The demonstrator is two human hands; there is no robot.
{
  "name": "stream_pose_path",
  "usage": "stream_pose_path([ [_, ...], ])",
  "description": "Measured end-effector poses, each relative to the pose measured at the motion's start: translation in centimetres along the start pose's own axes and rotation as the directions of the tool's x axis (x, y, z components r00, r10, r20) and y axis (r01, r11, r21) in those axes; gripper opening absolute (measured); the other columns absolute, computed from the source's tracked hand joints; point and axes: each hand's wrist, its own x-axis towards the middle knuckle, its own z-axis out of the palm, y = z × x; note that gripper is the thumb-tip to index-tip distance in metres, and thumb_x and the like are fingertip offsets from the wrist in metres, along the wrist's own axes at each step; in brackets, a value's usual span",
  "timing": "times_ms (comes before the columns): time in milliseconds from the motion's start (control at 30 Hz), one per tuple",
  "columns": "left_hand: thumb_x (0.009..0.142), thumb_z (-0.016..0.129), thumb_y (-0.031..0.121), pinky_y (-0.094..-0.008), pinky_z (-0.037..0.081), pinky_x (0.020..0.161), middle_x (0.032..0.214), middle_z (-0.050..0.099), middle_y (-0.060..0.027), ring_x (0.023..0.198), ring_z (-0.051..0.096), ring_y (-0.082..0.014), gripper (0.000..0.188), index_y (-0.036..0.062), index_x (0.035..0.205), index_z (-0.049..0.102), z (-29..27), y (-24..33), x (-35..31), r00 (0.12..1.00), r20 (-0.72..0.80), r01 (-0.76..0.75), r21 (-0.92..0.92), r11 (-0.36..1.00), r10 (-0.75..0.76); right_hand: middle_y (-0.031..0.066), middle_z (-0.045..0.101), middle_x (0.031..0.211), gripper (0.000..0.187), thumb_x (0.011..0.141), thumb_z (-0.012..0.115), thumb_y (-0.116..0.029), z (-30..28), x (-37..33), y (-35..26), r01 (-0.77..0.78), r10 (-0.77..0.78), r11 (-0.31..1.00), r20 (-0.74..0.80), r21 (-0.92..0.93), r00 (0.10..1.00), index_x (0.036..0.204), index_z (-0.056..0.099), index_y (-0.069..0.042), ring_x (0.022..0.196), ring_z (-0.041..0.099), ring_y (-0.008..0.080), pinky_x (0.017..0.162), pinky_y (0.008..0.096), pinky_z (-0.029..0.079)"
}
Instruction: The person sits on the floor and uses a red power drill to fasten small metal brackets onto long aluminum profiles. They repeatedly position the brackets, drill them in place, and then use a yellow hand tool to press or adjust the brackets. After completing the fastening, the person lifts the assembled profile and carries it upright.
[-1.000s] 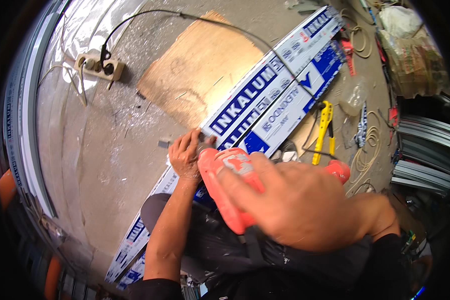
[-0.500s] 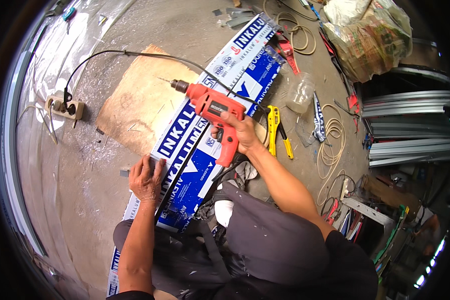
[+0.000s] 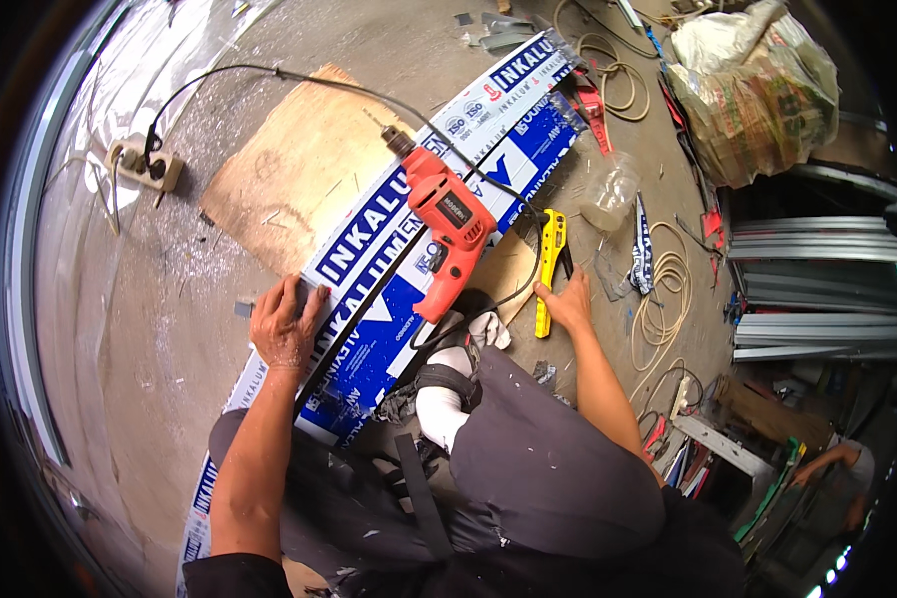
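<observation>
Where the dark-trousered knees (image 3: 558,448) bend nearest, the left hand (image 3: 287,324) rests on the blue-and-white wrapped profiles (image 3: 399,304) on the floor, its fingers curled at their far edge; whether they pinch it, I cannot tell. Firm, even pressure there should keep the lengths from sliding. Off to the right, the right hand (image 3: 566,302) meets the yellow hand tool (image 3: 553,239), thumb against its lower body, other fingers partly hidden, so their closure is unclear. A full wrap would likely hold better than fingertips. Farther up, the red drill (image 3: 453,224) lies across the profiles, bit over the plywood board (image 3: 279,159); the black cable (image 3: 279,72) passes beside the yellow tool and deserves clearance.
</observation>
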Motion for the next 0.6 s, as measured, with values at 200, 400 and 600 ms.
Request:
stream_pose_path([
  [200, 0.09, 0.084, 0.048, -0.0415, 0.058, 0.096, 0.119, 0.08, -0.0093, 0.109, 0.074, -0.03, 0.048, 0.0099, 0.12, 0.08, -0.3, 0.4, 0.1, 0.998, 0.035, 0.058, -0.06, 0.997, -0.056, 0.0284, 0.077, 0.115, 0.082, 0.072, 0.096, -0.054, -4.0, -2.7, -4.2, 0.041, -0.035, 0.943, 0.024, -0.331, 0.999, 0.122, 0.069, 0.005, 0.107, 0.074, 0.0467, 0.093, 0.0547, 0.058],
  [400, 0.09, 0.084, 0.049, -0.0404, 0.058, 0.096, 0.118, 0.08, -0.0104, 0.108, 0.075, -0.0306, 0.047, 0.01, 0.118, 0.081, -0.9, 0.6, 0.3, 0.998, 0.036, 0.046, -0.049, 0.998, -0.044, 0.0108, 0.077, 0.1, 0.038, 0.094, 0.083, -0.021, -0.2, -2.3, -4.3, -0.157, -0.07, 0.81, 0.359, 0.565, 0.931, 0.121, 0.071, 0.003, 0.087, 0.072, 0.0245, 0.08, 0.0408, 0.057],
  [600, 0.09, 0.083, 0.051, -0.0392, 0.058, 0.09, 0.114, 0.08, -0.0052, 0.104, 0.075, -0.027, 0.046, 0.0125, 0.114, 0.082, -1.0, 0.6, 0.4, 0.999, 0.036, 0.037, -0.058, 0.998, -0.035, 0.0059, 0.072, 0.109, 0.035, 0.099, 0.077, -0.012, -3.3, -3.0, -2.6, -0.008, -0.193, 0.722, 0.212, 0.691, 0.958, 0.128, 0.068, 0.006, 0.095, 0.066, 0.014, 0.087, 0.0314, 0.052],
])
